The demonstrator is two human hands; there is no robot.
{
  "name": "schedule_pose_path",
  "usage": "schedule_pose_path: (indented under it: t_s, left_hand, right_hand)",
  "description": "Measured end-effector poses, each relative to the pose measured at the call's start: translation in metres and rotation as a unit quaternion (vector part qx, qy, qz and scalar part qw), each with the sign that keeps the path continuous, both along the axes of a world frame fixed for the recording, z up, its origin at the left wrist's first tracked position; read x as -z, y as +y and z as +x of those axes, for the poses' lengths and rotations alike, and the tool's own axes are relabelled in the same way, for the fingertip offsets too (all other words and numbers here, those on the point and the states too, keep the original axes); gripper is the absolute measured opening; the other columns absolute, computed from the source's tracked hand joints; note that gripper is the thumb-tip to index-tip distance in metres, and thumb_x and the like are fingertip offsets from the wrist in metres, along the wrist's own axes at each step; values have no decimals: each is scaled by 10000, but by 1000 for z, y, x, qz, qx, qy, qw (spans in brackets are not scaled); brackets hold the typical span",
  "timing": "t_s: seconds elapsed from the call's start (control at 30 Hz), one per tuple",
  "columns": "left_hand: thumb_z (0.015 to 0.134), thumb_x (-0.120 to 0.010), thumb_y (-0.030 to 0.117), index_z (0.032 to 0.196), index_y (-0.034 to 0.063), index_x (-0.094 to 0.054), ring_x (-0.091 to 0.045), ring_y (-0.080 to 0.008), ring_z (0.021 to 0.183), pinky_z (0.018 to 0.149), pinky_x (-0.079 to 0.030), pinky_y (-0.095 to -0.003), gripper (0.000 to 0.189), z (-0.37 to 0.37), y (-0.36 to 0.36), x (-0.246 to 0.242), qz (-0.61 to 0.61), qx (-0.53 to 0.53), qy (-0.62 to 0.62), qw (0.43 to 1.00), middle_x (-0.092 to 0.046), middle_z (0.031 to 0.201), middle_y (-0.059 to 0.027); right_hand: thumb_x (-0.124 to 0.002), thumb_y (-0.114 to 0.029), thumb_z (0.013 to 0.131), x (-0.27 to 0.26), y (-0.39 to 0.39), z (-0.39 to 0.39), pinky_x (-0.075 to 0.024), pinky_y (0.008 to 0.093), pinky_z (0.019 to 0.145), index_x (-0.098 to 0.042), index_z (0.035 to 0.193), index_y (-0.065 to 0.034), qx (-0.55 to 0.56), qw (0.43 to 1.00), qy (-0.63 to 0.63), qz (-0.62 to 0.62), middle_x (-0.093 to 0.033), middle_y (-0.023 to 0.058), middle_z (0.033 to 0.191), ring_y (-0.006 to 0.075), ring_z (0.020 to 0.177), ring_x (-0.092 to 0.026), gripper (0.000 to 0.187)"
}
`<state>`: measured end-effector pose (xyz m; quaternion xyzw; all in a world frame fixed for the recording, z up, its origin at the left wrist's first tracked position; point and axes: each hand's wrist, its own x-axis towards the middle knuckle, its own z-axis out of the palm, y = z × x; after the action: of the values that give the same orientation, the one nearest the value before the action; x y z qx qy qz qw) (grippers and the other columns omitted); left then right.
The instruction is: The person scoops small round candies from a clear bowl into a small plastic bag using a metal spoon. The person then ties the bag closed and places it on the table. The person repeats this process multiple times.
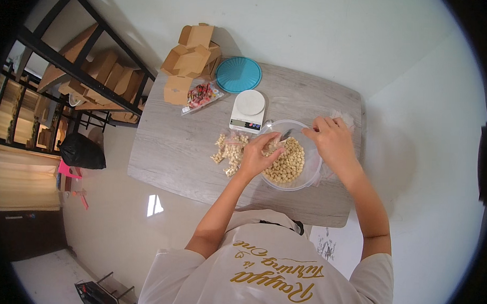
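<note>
A clear round plastic tub point(313, 170) on the table holds many small pale-yellow nuggets point(285, 169). Over its left side, my left hand point(256, 155) grips a small clear plastic bag point(274, 146) between thumb and fingers. At the tub's upper right, my right hand point(335, 141) has its fingers bent around what seems to be the handle of a metal spoon point(286, 134). The spoon's head is by the mouth of the bag; its handle is hard to make out. Filled clear bags of nuggets point(231, 151) lie left of my left hand.
A white digital kitchen scale point(249, 111) stands behind the tub. Farther back are a teal lid point(239, 74), an open cardboard box point(190, 61) and a bag of colourful wrapped items point(203, 96). Clear plastic bags point(343, 119) lie beyond my right hand. Wall point(405, 117) borders the table point(175, 149).
</note>
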<state>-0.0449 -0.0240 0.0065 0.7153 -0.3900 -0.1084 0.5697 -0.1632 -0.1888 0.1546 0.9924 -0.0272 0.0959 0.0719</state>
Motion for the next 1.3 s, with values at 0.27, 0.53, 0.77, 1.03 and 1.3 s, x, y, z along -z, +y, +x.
schedule_pose_path:
  t_s: [0.27, 0.53, 0.77, 1.03, 1.3]
  left_hand:
    - [761, -809, 198, 1115, 30, -679, -691, -273, 881, 747, -545, -341, 413, 1, -2, 2, -16, 0, -26, 1000, -707, 1039, -139]
    - [759, -809, 224, 1099, 46, -684, -687, -267, 861, 734, -544, -337, 403, 2, 0, -1, 22, 8, -27, 999, -707, 1017, -123]
    - [759, -814, 219, 1134, 45, -664, -686, -256, 876, 743, -540, -333, 441, 2, -2, 2, 12, 8, -25, 1000, -702, 1028, -128]
    - [796, -803, 114, 1117, 75, -654, -572, -105, 1022, 833, -484, -269, 356, 11, -3, 16, -70, 28, 283, 956, -651, 1116, -16]
    - [777, -827, 123, 1003, 65, -590, -563, -43, 801, 686, -461, -220, 332, 11, -4, -2, 11, 56, 215, 975, -636, 875, -11]
  right_hand:
    - [-634, -104, 760, 4, -6, -5, -429, 321, 820, -748, 954, -153, -38, 999, -28, 11, -594, 12, 906, 160, 933, -581, 230]
    - [-635, -113, 760, -6, -7, -8, -421, 316, 819, -740, 944, -145, -21, 1000, 4, 4, -588, 16, 906, 159, 936, -576, 214]
    - [-647, -76, 744, 3, -6, -7, -425, 325, 792, -758, 943, -163, -10, 999, -21, 23, -600, 4, 887, 158, 902, -581, 244]
    - [-622, -121, 767, 73, 2, -12, -452, 372, 830, -751, 896, -150, 54, 993, 103, -31, -650, 62, 959, 210, 986, -620, 185]
    - [-612, -157, 843, 172, -10, -16, -467, 388, 816, -738, 899, -159, 38, 987, 106, 117, -669, 61, 984, 235, 942, -645, 138]
